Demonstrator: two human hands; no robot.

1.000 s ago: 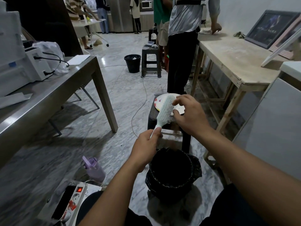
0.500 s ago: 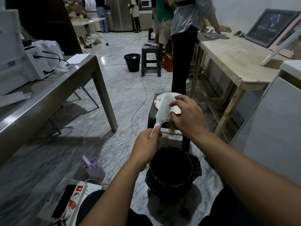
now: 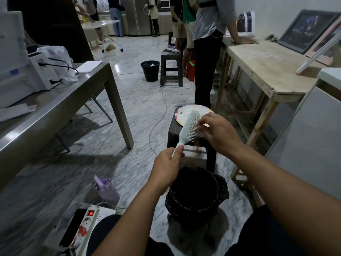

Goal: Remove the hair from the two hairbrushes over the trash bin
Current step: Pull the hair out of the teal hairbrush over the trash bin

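Above a black-lined trash bin on the marble floor, a seated person works at a pale mint hairbrush, its bristles turned to the person's right. The left hand grips the handle, fingers curled round it, while the right hand pinches at the bristle bed with its fingers bent; whether any hair sits between them is too fine to tell. The brush head hangs nearer the dark stool and the painted plate on it than the bin's mouth, so loosened strands look likely to drift onto stool or floor unless the brush comes closer over the opening. A hard tug could also twist the handle from the left hand's light grip. Only one hairbrush shows; the second is out of sight.
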